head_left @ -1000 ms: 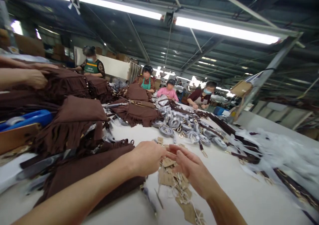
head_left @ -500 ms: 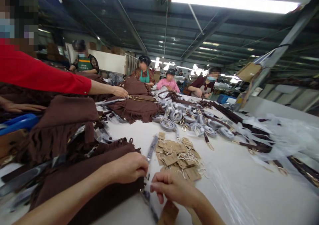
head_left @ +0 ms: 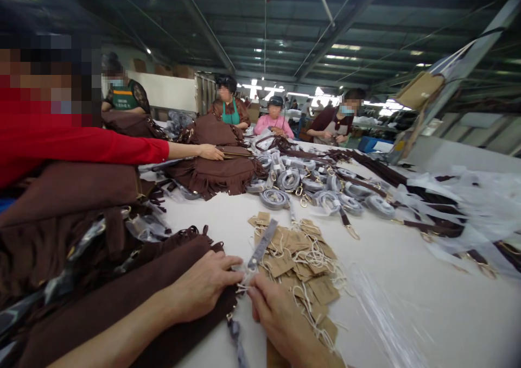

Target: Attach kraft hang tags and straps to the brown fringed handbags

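My left hand (head_left: 201,286) rests over the edge of a dark brown fringed bag (head_left: 122,297). Its thumb and forefinger are closed on white string beside a metal fitting, where a plastic-wrapped strap (head_left: 262,244) starts and reaches over the tags. From the other side my right hand (head_left: 283,316) pinches the same white string (head_left: 243,287). A brown card tag (head_left: 274,354) shows partly under my right hand. Below, a second wrapped strap piece (head_left: 236,338) hangs from a small gold clasp. Fingers cover part of the string.
Brown paper tags (head_left: 301,259) with white strings lie piled beyond my right hand. Coiled wrapped straps (head_left: 288,179) and clear plastic (head_left: 480,200) spread farther back. At left, a co-worker's red sleeve (head_left: 122,148) reaches to another fringed bag (head_left: 211,172). Several people sit across the table.
My view has tipped down slightly. My fingers have come together around the string, and the upper strap now slants over the tags. The red-sleeved co-worker leans farther in.
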A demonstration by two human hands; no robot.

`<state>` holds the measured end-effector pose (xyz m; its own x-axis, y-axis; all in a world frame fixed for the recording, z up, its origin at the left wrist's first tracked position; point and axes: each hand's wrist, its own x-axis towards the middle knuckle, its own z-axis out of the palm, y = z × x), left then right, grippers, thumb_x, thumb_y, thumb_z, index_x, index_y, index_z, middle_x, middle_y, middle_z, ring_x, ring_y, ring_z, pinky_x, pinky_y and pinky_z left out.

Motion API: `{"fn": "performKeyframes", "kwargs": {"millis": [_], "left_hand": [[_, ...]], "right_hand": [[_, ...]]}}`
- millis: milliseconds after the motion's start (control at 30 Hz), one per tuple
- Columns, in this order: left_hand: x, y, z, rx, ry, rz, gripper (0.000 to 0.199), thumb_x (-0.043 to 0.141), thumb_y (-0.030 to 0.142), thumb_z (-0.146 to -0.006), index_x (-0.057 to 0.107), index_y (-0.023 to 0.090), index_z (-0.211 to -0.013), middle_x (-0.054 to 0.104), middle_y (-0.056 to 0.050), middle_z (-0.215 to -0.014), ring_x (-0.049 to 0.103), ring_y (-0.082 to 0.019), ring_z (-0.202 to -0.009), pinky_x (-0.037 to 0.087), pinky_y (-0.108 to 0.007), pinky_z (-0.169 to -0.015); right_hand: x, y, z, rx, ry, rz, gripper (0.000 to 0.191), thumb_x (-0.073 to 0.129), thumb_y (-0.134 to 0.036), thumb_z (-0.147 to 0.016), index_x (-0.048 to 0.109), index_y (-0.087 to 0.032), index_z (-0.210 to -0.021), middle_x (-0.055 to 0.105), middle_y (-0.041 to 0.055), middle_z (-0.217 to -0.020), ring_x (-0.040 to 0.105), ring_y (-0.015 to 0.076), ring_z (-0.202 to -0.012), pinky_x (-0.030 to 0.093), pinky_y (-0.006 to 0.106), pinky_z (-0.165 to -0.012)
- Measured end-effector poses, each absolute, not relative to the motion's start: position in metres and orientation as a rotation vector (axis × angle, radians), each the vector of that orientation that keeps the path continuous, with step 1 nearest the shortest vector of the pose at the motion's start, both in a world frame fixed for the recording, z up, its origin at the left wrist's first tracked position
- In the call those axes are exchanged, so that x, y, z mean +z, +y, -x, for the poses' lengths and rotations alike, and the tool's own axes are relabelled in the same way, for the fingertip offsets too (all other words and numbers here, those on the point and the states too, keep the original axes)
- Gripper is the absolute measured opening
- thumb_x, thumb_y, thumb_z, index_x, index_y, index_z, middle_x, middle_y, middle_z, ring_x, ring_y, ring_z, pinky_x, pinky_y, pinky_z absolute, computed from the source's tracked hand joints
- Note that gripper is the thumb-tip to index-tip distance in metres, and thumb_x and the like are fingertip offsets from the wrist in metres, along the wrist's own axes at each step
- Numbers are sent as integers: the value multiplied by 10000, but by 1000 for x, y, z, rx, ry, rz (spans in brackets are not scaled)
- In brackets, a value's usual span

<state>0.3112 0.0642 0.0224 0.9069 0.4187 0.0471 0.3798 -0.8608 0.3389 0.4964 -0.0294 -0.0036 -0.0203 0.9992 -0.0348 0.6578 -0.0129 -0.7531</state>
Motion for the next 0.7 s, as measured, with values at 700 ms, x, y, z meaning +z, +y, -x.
{"fn": "performKeyframes", "kwargs": {"millis": [700], "left_hand": [[29, 64, -311, 261, 671, -2463, 274, 485, -6, -841, 625, 227, -872, 628, 25, -815, 562, -151, -861, 343, -273, -770]], "right_hand": [[-14, -28, -497, 723, -1639, 1304, 162, 580, -262, -931, 735, -258, -976, 773, 1, -928, 708, 175, -830, 500, 225, -753]]}}
